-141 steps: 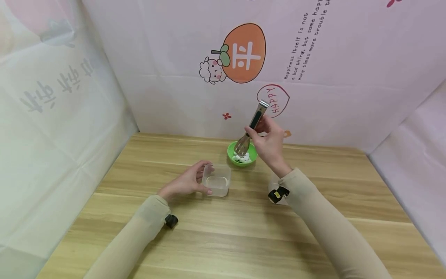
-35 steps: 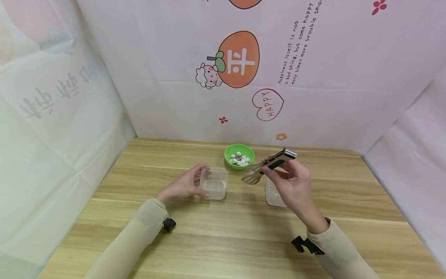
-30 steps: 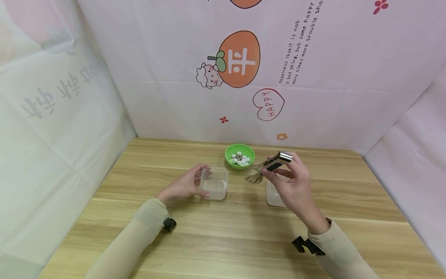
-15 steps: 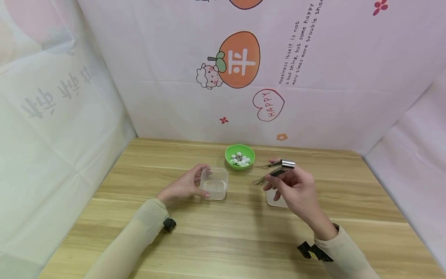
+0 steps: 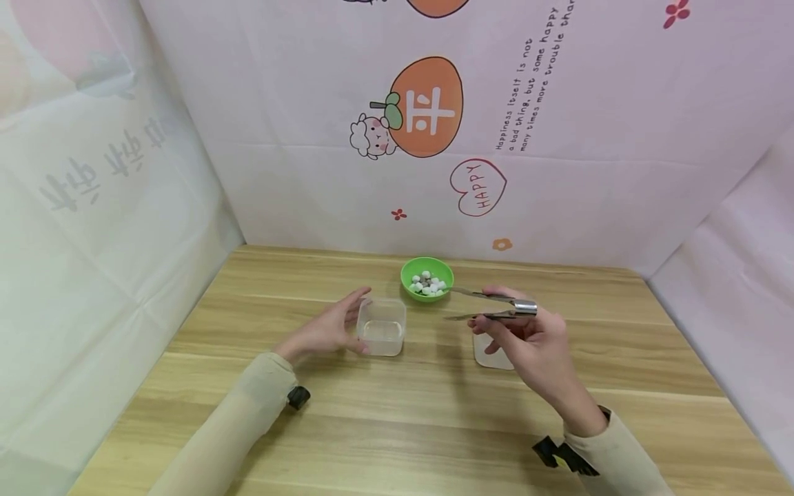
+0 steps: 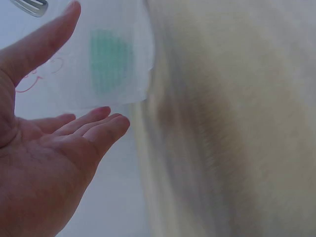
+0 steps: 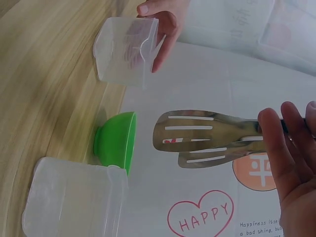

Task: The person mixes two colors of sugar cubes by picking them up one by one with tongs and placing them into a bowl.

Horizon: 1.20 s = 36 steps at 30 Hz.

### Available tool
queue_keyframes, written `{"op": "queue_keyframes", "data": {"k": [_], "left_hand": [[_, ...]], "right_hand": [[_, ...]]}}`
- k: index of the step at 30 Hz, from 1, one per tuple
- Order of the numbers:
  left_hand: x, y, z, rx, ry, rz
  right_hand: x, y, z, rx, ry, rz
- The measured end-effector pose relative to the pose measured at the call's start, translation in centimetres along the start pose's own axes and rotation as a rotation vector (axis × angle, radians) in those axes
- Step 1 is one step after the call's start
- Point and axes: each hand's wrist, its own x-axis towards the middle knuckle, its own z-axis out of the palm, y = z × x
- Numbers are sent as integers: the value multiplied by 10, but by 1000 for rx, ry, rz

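My left hand [image 5: 327, 329] is beside a clear square plastic container [image 5: 382, 331]. In the left wrist view its fingers and thumb are spread around the container [image 6: 74, 79]; the fingertips look slightly apart from it. My right hand [image 5: 538, 341] holds metal tongs [image 5: 524, 308] with slotted ends, raised above the table. The tongs' two arms stand apart, with nothing between them in the right wrist view. Behind the container sits a green bowl [image 5: 409, 265] with white pieces [image 5: 432, 286] and a few greyish ones. A second clear container [image 5: 490, 358] stands partly hidden beneath my right hand.
The wooden table [image 5: 397, 427] ends at a printed cloth backdrop [image 5: 298, 186]. White cloth [image 5: 124, 262] also hangs along the left side and the right side [image 5: 738, 241].
My right hand has drawn the tongs out of the bowl and to the right, turning them level as their arms spread. My left hand has loosened from the container.
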Motion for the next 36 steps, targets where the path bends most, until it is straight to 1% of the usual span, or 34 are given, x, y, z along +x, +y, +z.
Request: {"op": "queue_keyframes", "data": {"k": [6,13,17,20,25,29,32,36], "left_hand": [[-12,11,-14,48,-35,61],[-28,21,-35,92,-21,95],[-34,26,-43,92,0,88],[-36,29,-46,90,32,69],[-38,30,-48,96,72,49],[-40,29,-48,85,79,45],[-40,29,-48,80,85,49],[-42,30,-48,72,96,52]], "right_hand": [[-2,-2,-1,7,-18,10],[-3,-8,-4,119,-59,64],[-4,-9,-5,120,-76,106],[-5,-10,-7,127,-83,159],[-7,-10,-9,174,-80,267],[-9,-9,-10,228,-37,305],[-11,-8,-10,266,-4,319],[-15,-6,-12,345,17,374]]}}
